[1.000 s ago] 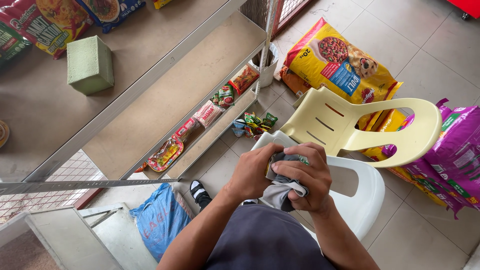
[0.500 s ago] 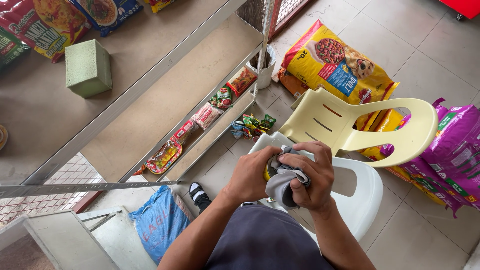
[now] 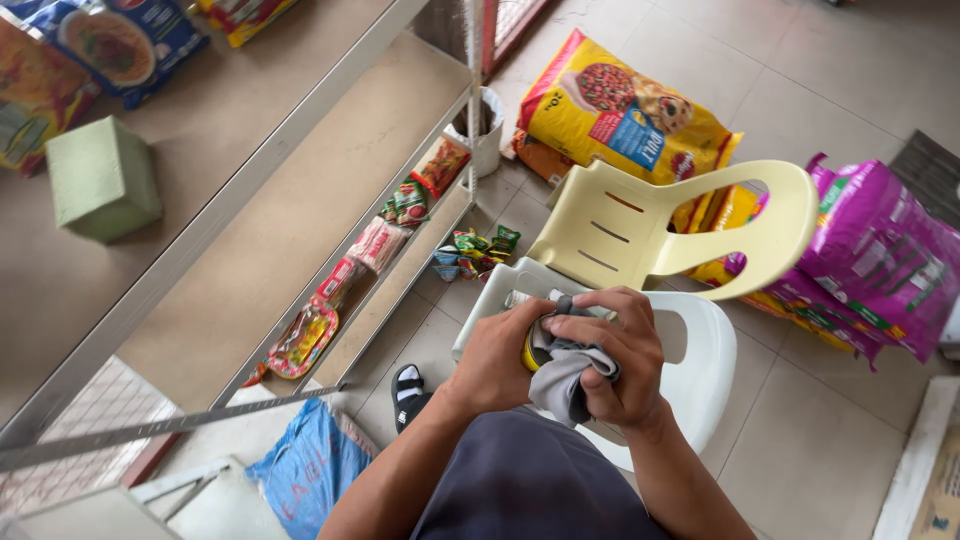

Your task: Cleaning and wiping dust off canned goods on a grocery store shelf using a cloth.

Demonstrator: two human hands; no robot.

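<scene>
My left hand [image 3: 495, 358] grips a small can with a yellow rim [image 3: 529, 350], mostly hidden behind the fingers. My right hand [image 3: 618, 358] presses a grey cloth [image 3: 565, 378] against the can, with the cloth bunched under the fingers and hanging down a little. Both hands are held close together above the seat of a white plastic chair [image 3: 705, 375].
A pale yellow plastic chair [image 3: 640, 230] is stacked on the white one. A metal shelf rack [image 3: 250, 190] at left holds a green box [image 3: 100, 180] and snack packets. Yellow [image 3: 620, 110] and purple [image 3: 880, 260] pet food bags lie on the tiled floor. A blue sack [image 3: 300, 470] lies below.
My right hand has shifted the cloth round the can, and the cloth now hangs lower. My left hand has turned slightly. The hands stay above the chair seat.
</scene>
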